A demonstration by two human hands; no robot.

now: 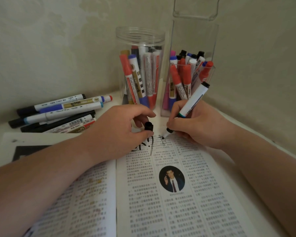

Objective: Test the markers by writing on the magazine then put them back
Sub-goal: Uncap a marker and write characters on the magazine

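The person's right hand (193, 127) is gripping a white marker (193, 101), fingers (174, 108) curling round the barrel low down, and the black tip is touching the top of the right page of the open magazine (161, 202). The magazine is lying flat on the tabletop (0, 130), and black scribbles (143, 146) are showing near its spine just beside the tip. The left hand (120, 132) is resting on the upper edge of the magazine, pinching a black cap (149, 126) between thumb and curled fingers. Behind the hands a round clear jar (140, 41) and a square clear holder (193, 40) are standing side by side against the wall, both packed with upright red, blue and white markers. A pile of loose markers (58, 113) is lying on the tabletop to the left, just beyond the magazine's far edge
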